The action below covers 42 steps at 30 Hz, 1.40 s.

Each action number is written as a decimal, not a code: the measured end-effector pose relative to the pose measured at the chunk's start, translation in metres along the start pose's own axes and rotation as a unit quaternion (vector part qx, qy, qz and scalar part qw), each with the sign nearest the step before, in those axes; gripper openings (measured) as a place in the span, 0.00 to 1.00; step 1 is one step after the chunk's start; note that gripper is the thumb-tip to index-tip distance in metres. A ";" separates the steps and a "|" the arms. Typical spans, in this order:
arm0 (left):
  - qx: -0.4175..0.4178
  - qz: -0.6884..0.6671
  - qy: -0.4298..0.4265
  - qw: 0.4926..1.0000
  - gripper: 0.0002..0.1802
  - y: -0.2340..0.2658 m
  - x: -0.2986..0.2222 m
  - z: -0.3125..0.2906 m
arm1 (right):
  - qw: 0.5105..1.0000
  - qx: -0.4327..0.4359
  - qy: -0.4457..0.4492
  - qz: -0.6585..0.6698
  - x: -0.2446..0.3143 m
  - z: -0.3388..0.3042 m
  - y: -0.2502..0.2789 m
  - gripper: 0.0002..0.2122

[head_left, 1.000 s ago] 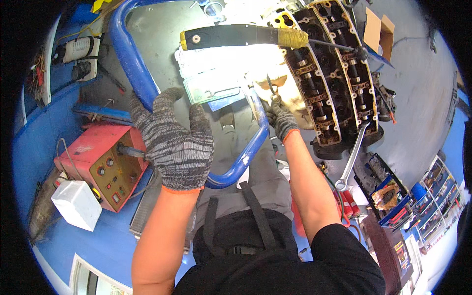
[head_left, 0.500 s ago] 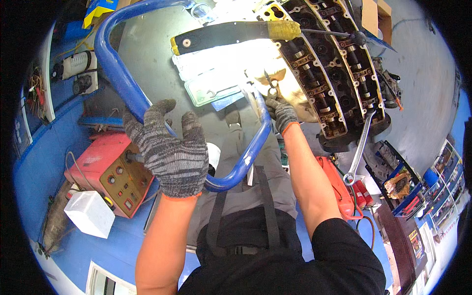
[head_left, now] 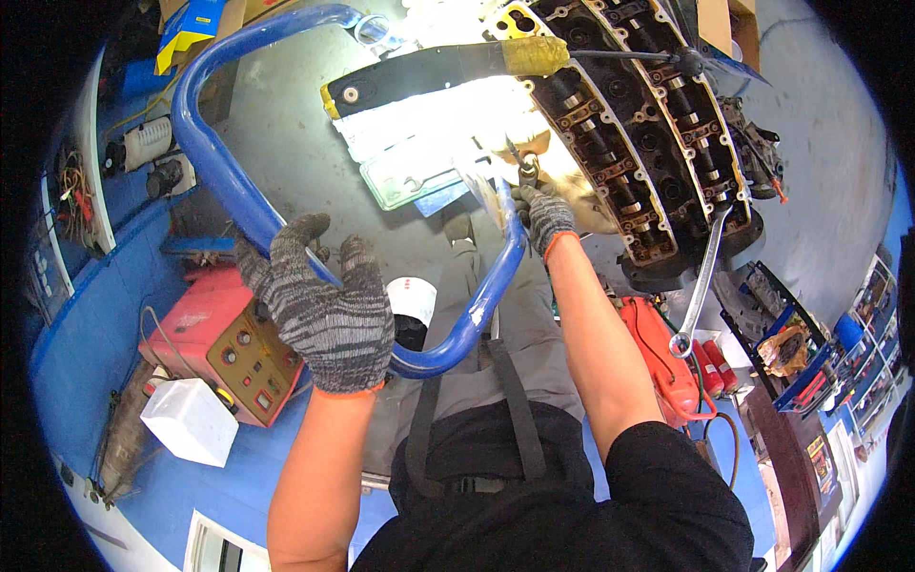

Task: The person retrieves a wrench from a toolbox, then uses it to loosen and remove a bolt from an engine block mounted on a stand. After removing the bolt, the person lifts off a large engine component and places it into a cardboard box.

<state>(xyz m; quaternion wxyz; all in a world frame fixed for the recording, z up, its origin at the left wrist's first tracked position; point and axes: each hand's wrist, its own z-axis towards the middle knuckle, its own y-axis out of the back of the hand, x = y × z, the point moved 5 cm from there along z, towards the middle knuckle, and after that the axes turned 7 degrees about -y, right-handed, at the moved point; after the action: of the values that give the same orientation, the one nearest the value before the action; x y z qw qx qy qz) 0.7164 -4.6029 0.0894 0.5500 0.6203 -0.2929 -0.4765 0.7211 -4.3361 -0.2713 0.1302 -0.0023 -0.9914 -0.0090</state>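
Note:
My left hand [head_left: 329, 315], in a grey striped knit glove, has its fingers apart over the bent blue tube frame [head_left: 224, 153]. The tube runs behind that hand, so any contact is hidden. My right hand [head_left: 545, 214], gloved alike, is closed around a small dark metal hand tool [head_left: 527, 173]; its exact kind is unclear. The tool points away from me, beside the tube's scuffed right end. Just right of it lies an engine cylinder head assembly [head_left: 648, 133] with exposed camshafts. Bright glare washes out the surface behind the tool.
A dark bar lamp [head_left: 429, 78] with yellow tape crosses above the glare. A long wrench [head_left: 701, 286] rests at the engine's near end. To the left stands a red machine [head_left: 224, 334] with a white box [head_left: 191, 421]. A red tank [head_left: 658, 353] sits at right.
The tool in my right hand has turned slightly, and its ring-like shape looks narrower. My left hand stays over the tube. The whole view has shifted a little.

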 end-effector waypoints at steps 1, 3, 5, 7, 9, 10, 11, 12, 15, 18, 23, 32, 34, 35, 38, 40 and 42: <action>-0.001 -0.004 -0.004 1.000 0.19 0.000 -0.001 0.000 | 0.997 0.022 -0.054 0.041 -0.007 0.006 -0.001 0.10; -0.009 -0.002 -0.007 1.000 0.20 0.001 -0.001 -0.001 | 0.994 0.033 -0.068 0.075 -0.009 0.022 -0.005 0.10; -0.009 -0.003 0.000 1.000 0.20 0.001 -0.001 -0.001 | 0.988 0.043 -0.089 0.116 -0.007 0.039 -0.011 0.13; 0.000 -0.004 0.007 1.000 0.20 0.001 -0.002 -0.001 | 0.946 -0.035 0.058 -0.317 0.011 0.052 -0.019 0.16; 0.000 -0.001 0.008 1.000 0.20 0.002 -0.002 -0.001 | 0.971 -0.022 0.026 -0.238 0.010 0.060 -0.023 0.18; 0.003 0.001 0.010 1.000 0.20 0.001 -0.002 0.000 | 0.980 -0.017 0.010 -0.198 0.009 0.063 -0.025 0.18; -0.001 0.007 0.007 1.000 0.20 0.002 -0.003 0.000 | 0.987 -0.024 -0.001 -0.160 0.007 0.065 -0.025 0.16; -0.005 0.021 0.002 1.000 0.20 0.002 -0.003 0.000 | 0.992 -0.030 -0.012 -0.122 0.004 0.066 -0.025 0.14; 0.011 -0.047 0.049 0.998 0.19 -0.001 0.001 -0.001 | 0.998 -0.048 -0.047 -0.007 -0.008 0.075 -0.020 0.07; -0.009 -0.005 0.008 1.000 0.19 0.002 -0.002 0.000 | 0.995 -0.020 -0.004 -0.096 -0.010 0.088 -0.016 0.09; -0.004 -0.016 0.022 1.000 0.19 0.001 -0.001 0.000 | 0.945 -0.043 -0.007 -0.323 -0.005 0.079 -0.007 0.19; -0.002 -0.013 0.021 1.000 0.18 0.001 -0.002 0.000 | 0.866 -0.232 0.212 -0.389 0.068 -0.025 -0.030 0.14; -0.006 -0.036 0.022 0.999 0.18 0.001 0.000 -0.001 | 0.850 -0.232 0.191 -0.433 0.070 -0.027 -0.032 0.18; -0.009 -0.046 0.013 0.999 0.18 0.002 -0.001 -0.001 | 0.838 -0.245 0.207 -0.442 0.074 -0.027 -0.032 0.19; 0.000 -0.044 0.008 0.999 0.18 0.001 0.000 -0.001 | 0.825 -0.251 0.200 -0.465 0.074 -0.021 -0.033 0.21; -0.003 -0.053 0.017 0.998 0.18 0.001 0.000 -0.001 | 0.823 -0.251 0.191 -0.472 0.075 -0.018 -0.035 0.22; -0.014 -0.084 0.031 0.996 0.19 0.001 0.001 0.000 | 0.847 -0.268 0.160 -0.430 0.072 -0.016 -0.032 0.25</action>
<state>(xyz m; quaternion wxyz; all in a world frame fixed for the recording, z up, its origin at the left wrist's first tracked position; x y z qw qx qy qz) 0.7174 -4.6040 0.0903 0.5252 0.6496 -0.2160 -0.5055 0.6550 -4.3678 -0.2380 0.2646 0.3914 -0.8174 -0.3297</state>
